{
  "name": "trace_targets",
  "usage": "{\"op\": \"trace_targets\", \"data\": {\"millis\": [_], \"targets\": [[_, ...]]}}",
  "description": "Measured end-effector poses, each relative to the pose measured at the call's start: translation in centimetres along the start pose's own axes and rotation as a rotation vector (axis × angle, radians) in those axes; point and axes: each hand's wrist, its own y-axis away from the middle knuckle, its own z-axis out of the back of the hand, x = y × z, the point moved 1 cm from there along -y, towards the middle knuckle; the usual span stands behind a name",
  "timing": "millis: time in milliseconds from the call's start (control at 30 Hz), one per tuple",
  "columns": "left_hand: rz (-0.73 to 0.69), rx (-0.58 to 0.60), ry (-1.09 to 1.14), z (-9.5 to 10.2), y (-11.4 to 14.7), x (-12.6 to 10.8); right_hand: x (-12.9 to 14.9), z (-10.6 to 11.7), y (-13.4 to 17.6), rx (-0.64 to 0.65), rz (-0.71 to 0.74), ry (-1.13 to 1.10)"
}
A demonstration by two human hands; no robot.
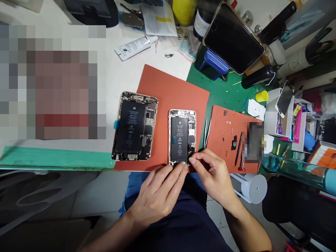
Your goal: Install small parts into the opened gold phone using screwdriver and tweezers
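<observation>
— "The dark shirt (183,224) is closest, bottom middle, with both forearms coming past it. What are the fingers doing?"

— "The left hand (159,192) has its fingers side by side, tips at the near edge of the smaller opened phone (179,138); whether they grip it, one cannot tell. The right hand (214,175) brings thumb and forefinger tips close together at that phone's near right corner. Anything between them is too small to make out."

— "And where does that phone sit?"

— "On the large red mat (162,87), hard by the front edge of the bench (115,78), so the near side is tight. Beyond its far end there is a broad stretch of mat to move over."

— "Sideways?"

— "To the left, a strip of mat separates it from the larger opened phone (131,127), which overhangs the mat's left edge. To the right, tweezers (205,134) lie between that mat and the smaller red mat (219,122), where small parts are scattered."

— "Farther out?"

— "A white tube (136,47) rests past the mat's far edge, and a dark-screened phone (233,36) leans above a blue stand (215,64)."
</observation>
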Motion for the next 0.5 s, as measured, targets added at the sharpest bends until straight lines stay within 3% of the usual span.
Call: {"op": "trace_targets", "data": {"millis": [500], "targets": [[0.009,0.009,-0.011,0.2,-0.32,-0.2,0.08,-0.08,0.07,-0.008,-0.009,0.013]]}}
